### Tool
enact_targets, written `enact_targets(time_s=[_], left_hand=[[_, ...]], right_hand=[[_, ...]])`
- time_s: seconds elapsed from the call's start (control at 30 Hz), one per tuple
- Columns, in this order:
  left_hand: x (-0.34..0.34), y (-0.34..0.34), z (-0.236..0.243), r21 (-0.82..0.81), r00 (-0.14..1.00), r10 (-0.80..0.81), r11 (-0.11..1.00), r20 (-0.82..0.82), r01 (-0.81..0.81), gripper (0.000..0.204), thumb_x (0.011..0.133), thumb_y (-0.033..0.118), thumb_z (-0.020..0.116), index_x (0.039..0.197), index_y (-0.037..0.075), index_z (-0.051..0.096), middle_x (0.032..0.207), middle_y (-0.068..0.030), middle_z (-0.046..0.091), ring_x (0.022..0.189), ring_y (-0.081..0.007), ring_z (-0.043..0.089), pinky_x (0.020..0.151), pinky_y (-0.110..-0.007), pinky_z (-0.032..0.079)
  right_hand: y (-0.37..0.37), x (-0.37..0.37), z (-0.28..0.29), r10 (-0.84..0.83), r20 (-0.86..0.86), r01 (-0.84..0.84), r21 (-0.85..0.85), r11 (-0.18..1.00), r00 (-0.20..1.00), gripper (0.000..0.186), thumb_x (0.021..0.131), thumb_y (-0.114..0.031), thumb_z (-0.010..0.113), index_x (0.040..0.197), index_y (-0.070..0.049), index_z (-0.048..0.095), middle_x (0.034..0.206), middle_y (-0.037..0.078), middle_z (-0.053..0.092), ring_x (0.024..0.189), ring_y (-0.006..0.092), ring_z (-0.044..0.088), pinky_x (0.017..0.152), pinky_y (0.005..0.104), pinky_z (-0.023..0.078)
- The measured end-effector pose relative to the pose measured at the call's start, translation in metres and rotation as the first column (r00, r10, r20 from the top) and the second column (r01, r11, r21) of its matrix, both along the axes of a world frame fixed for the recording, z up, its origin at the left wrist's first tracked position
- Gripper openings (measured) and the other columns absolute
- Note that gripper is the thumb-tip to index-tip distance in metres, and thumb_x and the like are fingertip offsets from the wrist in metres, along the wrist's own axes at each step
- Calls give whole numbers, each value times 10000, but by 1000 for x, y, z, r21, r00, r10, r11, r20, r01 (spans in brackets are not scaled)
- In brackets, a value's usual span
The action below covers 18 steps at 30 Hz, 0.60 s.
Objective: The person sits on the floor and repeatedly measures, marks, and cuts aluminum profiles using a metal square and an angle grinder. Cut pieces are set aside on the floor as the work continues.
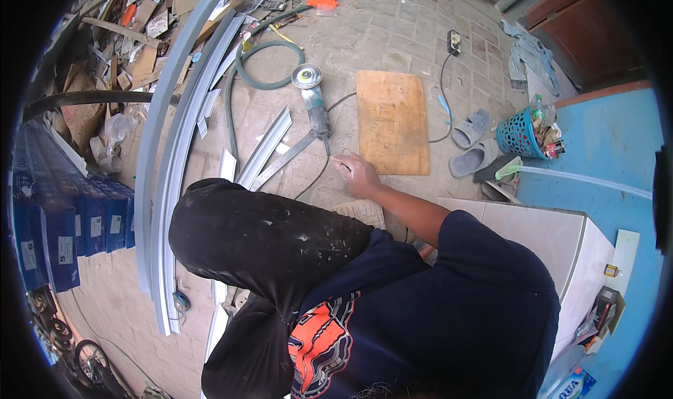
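The angle grinder lies ahead-left of the right hand, its long axis running away, tail nearest. Whether the curled fingers grip anything, I cannot tell.

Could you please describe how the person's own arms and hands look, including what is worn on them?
The right hand wears no glove, and its fingers carry what looks like pale dust. The right forearm is bare, below a short, dark navy sleeve. The left hand cannot be made out.
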<state>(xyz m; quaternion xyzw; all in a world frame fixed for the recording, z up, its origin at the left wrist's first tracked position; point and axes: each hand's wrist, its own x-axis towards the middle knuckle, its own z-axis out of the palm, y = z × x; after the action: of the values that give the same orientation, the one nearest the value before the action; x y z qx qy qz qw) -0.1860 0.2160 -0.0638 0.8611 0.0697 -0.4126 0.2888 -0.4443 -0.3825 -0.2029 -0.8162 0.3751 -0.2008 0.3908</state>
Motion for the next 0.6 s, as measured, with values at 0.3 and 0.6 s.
enact_targets(time_s=[0.3,0.6], left_hand=[[-6,1,5,-33,999,39,999,8,-38,612,898,125,790,1479,18,629,1165,-107,772,1068,-221,719,967,-377,561],[56,-16,50,-409,971,216,899,104,-156,619,900,133,800,1483,18,627,1155,-90,771,1050,-197,717,951,-365,564]], right_hand=[[1,-3,-44,-53,-93,50,-28,998,994,326,1077,-222,616,1368,-116,717,1175,205,777,1075,441,743,936,492,586],[-7,197,130,219,401,-400,452,797,889,276,1139,-180,589,1352,-40,696,1096,101,795,864,118,719,793,291,601]])
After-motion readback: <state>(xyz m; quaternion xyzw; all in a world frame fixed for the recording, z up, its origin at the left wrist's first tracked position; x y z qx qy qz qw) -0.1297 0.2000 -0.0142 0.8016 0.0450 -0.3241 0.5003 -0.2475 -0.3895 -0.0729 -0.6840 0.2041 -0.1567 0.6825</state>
